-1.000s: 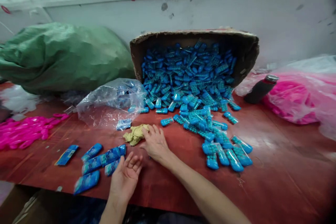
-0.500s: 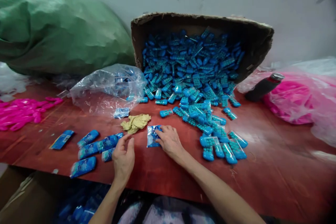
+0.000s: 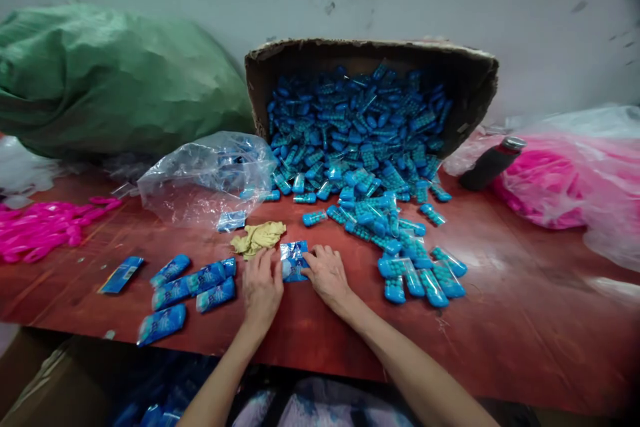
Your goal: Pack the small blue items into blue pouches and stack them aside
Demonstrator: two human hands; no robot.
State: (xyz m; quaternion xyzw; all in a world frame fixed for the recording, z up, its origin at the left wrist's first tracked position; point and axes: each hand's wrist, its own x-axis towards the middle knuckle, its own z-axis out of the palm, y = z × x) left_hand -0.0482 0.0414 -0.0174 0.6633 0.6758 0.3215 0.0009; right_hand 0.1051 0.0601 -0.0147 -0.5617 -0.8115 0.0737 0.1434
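Observation:
A flat blue printed wrapper (image 3: 294, 261) lies on the red table between my hands. My left hand (image 3: 263, 283) is palm down at its left edge, fingers spread and nothing visible in them. At the right edge rests my right hand (image 3: 327, 275), its thumb touching the wrapper and its fingers loosely apart. Just behind the left fingers is a crumpled yellow cloth (image 3: 259, 237). Several blue wrapped packs (image 3: 173, 292) lie to the left of my left hand. On the right is a spread of clear-topped blue containers (image 3: 434, 285) filled with small blue-green balls.
A tipped cardboard box (image 3: 493, 80) spills more containers onto the red table (image 3: 500, 340). A clear plastic bag (image 3: 175, 177), green sack (image 3: 115, 80) and pink pieces (image 3: 45, 230) are at left. A dark bottle (image 3: 493, 163) and pink-filled bag (image 3: 545, 180) stand at right.
My left hand has moved right, from beside the wrapped packs to the left edge of the flat wrapper. My right hand stays by the wrapper. The view has tilted up slightly.

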